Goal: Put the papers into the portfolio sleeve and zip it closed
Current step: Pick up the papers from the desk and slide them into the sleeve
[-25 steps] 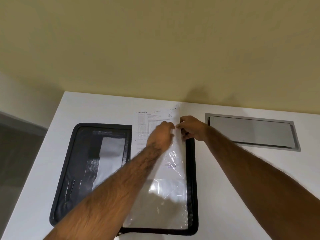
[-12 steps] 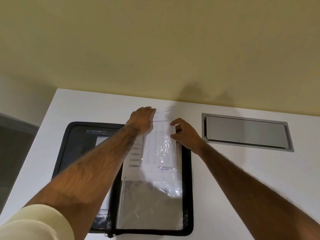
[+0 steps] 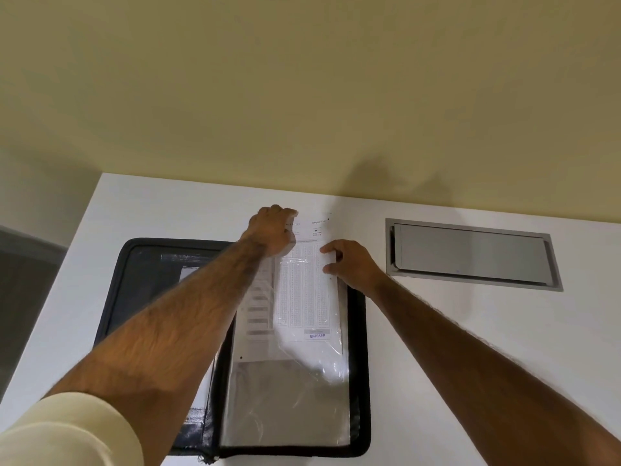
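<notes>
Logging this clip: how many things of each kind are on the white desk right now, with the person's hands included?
Black portfolio: 1
Clear sleeve: 1
Printed sheet: 1 visible; any more beneath cannot be told
Metal hatch set in the desk: 1
Hands: 2, left hand and right hand
Total: 6

Fine print on papers (image 3: 297,297) illegible

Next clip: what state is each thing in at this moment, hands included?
Portfolio: unzipped, lying open flat on the table.
Sleeve: open at its top, partly filled.
Papers: lower part in the sleeve, top sticking out.
Left hand: grips the papers' top.
Right hand: pinches the sleeve's top edge.
Hatch: lid shut.
</notes>
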Demonstrator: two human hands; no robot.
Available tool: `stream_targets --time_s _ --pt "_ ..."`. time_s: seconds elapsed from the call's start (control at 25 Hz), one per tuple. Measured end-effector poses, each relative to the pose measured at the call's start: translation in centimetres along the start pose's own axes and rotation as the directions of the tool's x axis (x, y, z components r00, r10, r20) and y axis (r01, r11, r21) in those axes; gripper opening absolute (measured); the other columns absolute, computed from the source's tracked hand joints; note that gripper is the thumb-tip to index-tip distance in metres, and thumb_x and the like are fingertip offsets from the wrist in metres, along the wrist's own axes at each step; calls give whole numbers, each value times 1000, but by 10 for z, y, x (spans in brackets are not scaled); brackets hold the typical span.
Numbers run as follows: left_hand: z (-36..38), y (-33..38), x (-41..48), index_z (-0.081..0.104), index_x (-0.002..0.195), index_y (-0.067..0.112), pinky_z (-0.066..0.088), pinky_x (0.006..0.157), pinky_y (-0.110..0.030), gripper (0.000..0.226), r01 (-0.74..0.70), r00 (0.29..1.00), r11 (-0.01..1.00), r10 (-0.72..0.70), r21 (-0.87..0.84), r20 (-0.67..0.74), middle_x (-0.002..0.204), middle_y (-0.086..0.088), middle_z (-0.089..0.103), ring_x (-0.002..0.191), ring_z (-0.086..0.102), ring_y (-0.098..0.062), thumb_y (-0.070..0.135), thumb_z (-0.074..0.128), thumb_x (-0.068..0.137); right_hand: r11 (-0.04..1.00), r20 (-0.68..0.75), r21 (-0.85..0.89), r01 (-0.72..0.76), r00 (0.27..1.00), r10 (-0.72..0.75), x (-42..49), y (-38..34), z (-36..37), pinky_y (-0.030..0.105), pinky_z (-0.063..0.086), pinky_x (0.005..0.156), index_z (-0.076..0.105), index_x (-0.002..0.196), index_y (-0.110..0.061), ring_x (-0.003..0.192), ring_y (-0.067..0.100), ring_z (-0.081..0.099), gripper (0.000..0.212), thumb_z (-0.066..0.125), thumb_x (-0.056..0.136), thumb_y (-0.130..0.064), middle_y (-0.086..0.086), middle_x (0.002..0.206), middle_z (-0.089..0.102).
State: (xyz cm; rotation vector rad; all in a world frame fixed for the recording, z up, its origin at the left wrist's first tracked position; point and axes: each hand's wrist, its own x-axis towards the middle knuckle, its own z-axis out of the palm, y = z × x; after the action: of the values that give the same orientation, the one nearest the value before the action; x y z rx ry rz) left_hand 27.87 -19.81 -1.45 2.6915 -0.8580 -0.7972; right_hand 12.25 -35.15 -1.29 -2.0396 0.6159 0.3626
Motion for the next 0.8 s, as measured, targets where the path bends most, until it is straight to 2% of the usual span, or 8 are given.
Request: stream_targets --time_s 0.04,0.12,0.24,0.32,0.4,0.56,0.68,0.8 --pt "0 0 0 42 152 22 33 114 -45 59 0 1000 1000 0 -7 2 148 -11 47 138 37 -34 11 50 94 999 18 -34 5 1000 -5 0 1 1 24 45 91 66 121 -14 99 11 53 39 75 83 -6 -7 110 56" --pt "1 0 1 45 150 22 34 113 -45 57 -4 1000 1000 4 -15 4 148 -11 47 138 37 -34 11 49 95 998 9 -53 14 1000 -14 1 2 3 22 44 90 68 118 -13 98 11 54 35 74 84 -5 -5 110 58" --pt "2 -1 0 46 149 23 34 112 -46 55 2 1000 1000 -2 -15 1 148 -10 47 137 38 -33 10 45 95 999 -61 -35 32 998 -34 3 0 6 20 50 82 75 94 -7 87 11 63 11 69 86 -2 3 99 73" --pt "2 -1 -2 46 149 24 33 111 -46 55 -1 1000 1000 1 -23 -7 147 -8 48 136 38 -33 9 44 95 998 -115 -39 48 992 -52 2 -1 8 14 48 72 75 84 -7 79 8 65 13 64 87 -1 4 89 74" --pt "3 1 -5 48 147 25 32 110 -45 53 -21 1000 999 20 -28 -11 146 -7 51 135 40 -31 11 43 96 997 -152 -36 65 986 -70 1 -4 9 9 41 66 73 77 -12 74 4 63 18 63 87 0 -3 82 70" --pt "8 5 -16 56 142 24 34 108 -45 41 -51 997 998 49 -41 -53 140 -5 59 132 44 -30 26 42 103 997 -219 -23 77 972 -80 3 -7 14 8 38 65 63 68 -24 77 -1 59 27 66 84 -3 -13 81 60" --pt "14 4 -27 61 137 24 35 104 -44 42 -60 996 996 55 -67 -72 134 -5 62 127 48 -30 39 35 107 998 -276 -8 69 959 -69 5 -7 20 9 38 68 59 66 -30 78 -3 58 32 65 84 -5 -18 80 59" --pt "21 3 -41 64 132 26 38 101 -42 46 -90 992 992 82 -84 -100 127 -4 65 121 53 -29 45 29 108 998 -309 38 43 951 -29 8 -4 27 18 44 75 64 73 -25 83 2 60 21 63 84 -8 -11 85 64"
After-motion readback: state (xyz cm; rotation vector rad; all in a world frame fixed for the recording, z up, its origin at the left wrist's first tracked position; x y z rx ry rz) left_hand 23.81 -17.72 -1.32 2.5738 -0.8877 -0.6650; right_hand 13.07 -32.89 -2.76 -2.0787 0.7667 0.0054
